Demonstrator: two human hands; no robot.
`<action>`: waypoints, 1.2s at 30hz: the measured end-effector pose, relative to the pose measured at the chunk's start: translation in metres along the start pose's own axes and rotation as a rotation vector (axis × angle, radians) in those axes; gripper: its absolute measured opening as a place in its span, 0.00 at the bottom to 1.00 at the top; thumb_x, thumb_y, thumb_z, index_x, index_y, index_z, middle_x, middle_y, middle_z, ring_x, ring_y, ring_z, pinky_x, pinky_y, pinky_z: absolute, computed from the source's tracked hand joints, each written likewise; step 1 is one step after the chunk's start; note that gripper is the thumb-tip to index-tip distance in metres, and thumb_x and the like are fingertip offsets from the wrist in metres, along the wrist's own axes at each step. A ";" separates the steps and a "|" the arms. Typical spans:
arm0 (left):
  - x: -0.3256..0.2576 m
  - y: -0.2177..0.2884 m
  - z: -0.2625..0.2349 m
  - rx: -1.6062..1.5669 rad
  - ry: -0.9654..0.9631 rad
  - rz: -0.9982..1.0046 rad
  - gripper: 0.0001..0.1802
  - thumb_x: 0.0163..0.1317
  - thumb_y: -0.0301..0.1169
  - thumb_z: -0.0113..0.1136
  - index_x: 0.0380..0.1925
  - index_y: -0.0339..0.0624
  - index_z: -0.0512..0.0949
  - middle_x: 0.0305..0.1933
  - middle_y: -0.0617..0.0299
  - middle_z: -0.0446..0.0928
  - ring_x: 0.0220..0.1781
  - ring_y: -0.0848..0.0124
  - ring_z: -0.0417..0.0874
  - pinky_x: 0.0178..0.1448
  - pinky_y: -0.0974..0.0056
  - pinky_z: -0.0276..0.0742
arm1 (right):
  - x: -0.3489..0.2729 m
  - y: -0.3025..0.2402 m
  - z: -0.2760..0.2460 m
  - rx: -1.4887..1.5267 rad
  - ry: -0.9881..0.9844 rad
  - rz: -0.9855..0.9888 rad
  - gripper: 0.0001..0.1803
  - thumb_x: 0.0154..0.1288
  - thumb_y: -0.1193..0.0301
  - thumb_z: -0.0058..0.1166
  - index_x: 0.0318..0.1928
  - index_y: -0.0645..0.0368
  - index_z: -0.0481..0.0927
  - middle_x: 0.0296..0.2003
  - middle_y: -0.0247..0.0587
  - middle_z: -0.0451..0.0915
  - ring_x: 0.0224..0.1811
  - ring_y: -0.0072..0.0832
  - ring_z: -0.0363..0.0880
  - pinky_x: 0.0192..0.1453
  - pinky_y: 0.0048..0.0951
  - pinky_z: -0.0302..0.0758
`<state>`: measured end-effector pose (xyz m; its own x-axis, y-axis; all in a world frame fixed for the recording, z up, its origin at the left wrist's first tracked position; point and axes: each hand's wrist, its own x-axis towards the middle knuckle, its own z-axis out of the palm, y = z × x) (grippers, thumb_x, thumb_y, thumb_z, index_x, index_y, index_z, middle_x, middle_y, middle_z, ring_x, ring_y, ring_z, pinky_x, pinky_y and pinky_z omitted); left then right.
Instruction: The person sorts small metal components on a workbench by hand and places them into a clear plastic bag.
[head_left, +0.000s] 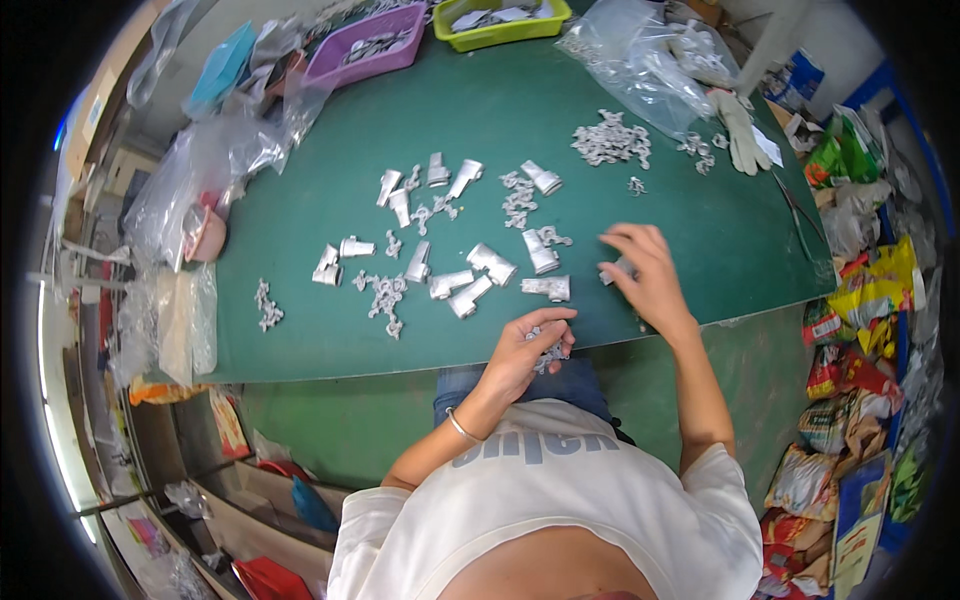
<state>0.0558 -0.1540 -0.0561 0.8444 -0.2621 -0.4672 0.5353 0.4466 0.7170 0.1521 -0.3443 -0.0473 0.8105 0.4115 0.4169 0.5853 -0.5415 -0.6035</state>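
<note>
Head view: person seated at a green bench [520, 110], both forearms coming up from the lower edge. Left hand [525, 350] sits at the near bench edge, grip curled loosely around a small cluster of grey metal castings [549, 352], palm cupped, a thin bracelet at the wrist. Right hand [645, 272] is further onto the bench, fingers pinched down on a small grey metal piece [612, 271] at the fingertips; how firmly it is gripped I cannot tell exactly, but the piece is in contact with thumb and forefinger. That piece lies just to the left of the right palm, and the left hand is below and left of it, near but apart. Nearest loose part is a stubby cast metal fitting [547, 288], long axis roughly left-right, between the two hands and closer to the right. More fittings [470, 285] are spread leftward, dull silver, blocky with tubular ends, mixed with tangled sprue-like scraps [385, 298]. Far side: a heap of small castings [610, 142], a pale work glove [740, 135], crumpled clear plastic bags [640, 60], a purple tray [370, 50] and a yellow-green tray [495, 25].
</note>
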 end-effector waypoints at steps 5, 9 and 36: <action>0.003 0.009 -0.012 -0.021 0.028 0.033 0.13 0.62 0.28 0.51 0.45 0.36 0.73 0.28 0.63 0.73 0.29 0.77 0.73 0.23 0.74 0.66 | 0.026 0.020 0.062 -0.222 -0.181 0.044 0.15 0.45 0.75 0.60 0.37 0.63 0.76 0.39 0.38 0.72 0.46 0.38 0.66 0.48 0.36 0.63; 0.007 0.017 -0.020 -0.057 0.088 0.075 0.14 0.61 0.28 0.52 0.47 0.36 0.72 0.28 0.63 0.73 0.29 0.77 0.73 0.24 0.74 0.66 | 0.018 0.014 0.055 0.240 0.017 0.408 0.07 0.49 0.78 0.59 0.31 0.63 0.77 0.28 0.40 0.77 0.28 0.28 0.73 0.32 0.24 0.68; 0.005 0.052 -0.003 -0.172 -0.150 0.292 0.13 0.55 0.18 0.56 0.42 0.32 0.74 0.46 0.48 0.75 0.34 0.73 0.75 0.30 0.72 0.72 | -0.007 -0.072 -0.004 -0.106 0.178 -0.351 0.15 0.32 0.79 0.60 0.30 0.58 0.82 0.31 0.36 0.78 0.33 0.31 0.74 0.35 0.31 0.63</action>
<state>0.0872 -0.1295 -0.0227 0.9616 -0.2193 -0.1651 0.2705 0.6552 0.7054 0.1041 -0.3109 -0.0042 0.5466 0.4565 0.7021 0.8189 -0.4668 -0.3340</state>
